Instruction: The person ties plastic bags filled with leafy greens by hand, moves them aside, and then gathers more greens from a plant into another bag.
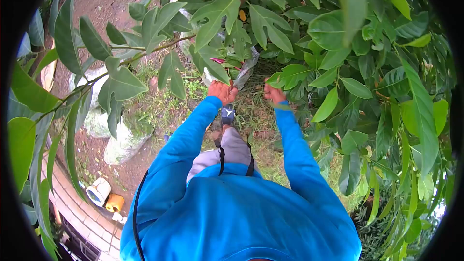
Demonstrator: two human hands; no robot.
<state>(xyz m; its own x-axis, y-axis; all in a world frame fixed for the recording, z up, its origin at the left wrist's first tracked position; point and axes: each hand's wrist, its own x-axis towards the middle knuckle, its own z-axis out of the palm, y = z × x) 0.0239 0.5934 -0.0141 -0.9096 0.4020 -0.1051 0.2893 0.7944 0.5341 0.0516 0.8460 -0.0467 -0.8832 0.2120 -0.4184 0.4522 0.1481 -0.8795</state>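
Below the hanging leaves, my left hand (223,92) is closed at the near edge of a pale plastic bag (247,70). Its fingers are bent against the bag's rim, and what they grip is too small to make out. Green leaves and a small pink piece (218,61) show at the bag's mouth. To the right of the bag, my right hand (274,93) is raised beside a leafy branch (292,75). Leaves partly cover this hand, and its fingertips are not clear.
Leafy branches hang in front and on both sides. Filled pale sacks (126,142) lie on the ground to the left. A white container (98,191) and a yellow one (114,203) stand near a curved brick edge (79,210). My shoe (228,114) is on grass.
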